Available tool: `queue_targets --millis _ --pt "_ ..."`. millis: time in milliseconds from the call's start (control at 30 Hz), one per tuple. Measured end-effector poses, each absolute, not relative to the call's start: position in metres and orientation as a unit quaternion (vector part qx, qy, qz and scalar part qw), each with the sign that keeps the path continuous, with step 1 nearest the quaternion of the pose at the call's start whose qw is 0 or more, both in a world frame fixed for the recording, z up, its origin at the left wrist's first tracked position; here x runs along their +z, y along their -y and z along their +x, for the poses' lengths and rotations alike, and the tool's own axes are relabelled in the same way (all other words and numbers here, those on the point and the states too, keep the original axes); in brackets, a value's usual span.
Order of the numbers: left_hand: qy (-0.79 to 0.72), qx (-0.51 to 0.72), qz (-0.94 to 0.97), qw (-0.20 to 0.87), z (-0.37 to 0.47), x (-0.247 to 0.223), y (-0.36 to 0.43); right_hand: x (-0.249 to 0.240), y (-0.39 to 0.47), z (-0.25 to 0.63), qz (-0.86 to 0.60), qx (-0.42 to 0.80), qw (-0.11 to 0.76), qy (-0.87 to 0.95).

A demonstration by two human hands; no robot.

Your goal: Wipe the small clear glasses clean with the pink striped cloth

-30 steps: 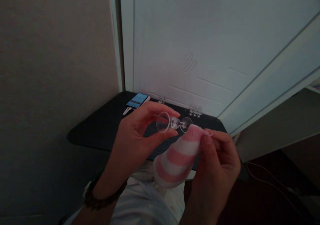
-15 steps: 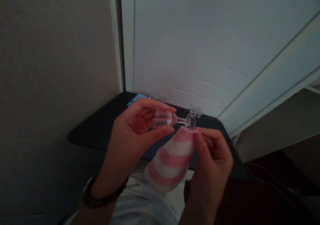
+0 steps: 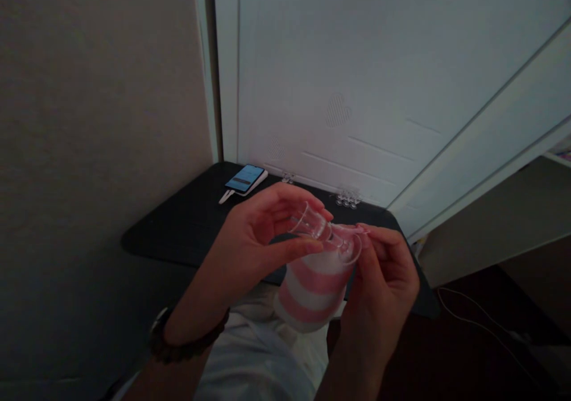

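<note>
Stemmed glass (image 3: 314, 226) tilts above the dark table (image 3: 178, 222), pinched by the left hand (image 3: 250, 231) between thumb and fingers, its foot overlapping the striped sock (image 3: 314, 282), whose rim the right hand (image 3: 389, 264) pinches; a slack left grip could drop it.

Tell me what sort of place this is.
Probably a room in a home: a lit phone, a dark tabletop and a heart-patterned white panel suggest it.
</note>
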State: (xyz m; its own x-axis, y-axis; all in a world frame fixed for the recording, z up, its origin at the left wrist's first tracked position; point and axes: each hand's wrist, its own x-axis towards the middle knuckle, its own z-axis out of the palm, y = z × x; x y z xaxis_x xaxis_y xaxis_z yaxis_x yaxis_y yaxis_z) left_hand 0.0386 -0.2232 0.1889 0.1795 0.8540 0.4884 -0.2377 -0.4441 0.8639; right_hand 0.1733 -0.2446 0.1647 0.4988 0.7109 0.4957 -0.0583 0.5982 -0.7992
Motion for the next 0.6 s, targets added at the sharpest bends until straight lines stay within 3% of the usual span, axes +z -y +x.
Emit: queue_targets --millis 600 --pt "-0.293 0.554 0.682 0.378 0.04 0.191 0.23 0.175 0.248 0.174 -0.339 0.156 0.836 0.403"
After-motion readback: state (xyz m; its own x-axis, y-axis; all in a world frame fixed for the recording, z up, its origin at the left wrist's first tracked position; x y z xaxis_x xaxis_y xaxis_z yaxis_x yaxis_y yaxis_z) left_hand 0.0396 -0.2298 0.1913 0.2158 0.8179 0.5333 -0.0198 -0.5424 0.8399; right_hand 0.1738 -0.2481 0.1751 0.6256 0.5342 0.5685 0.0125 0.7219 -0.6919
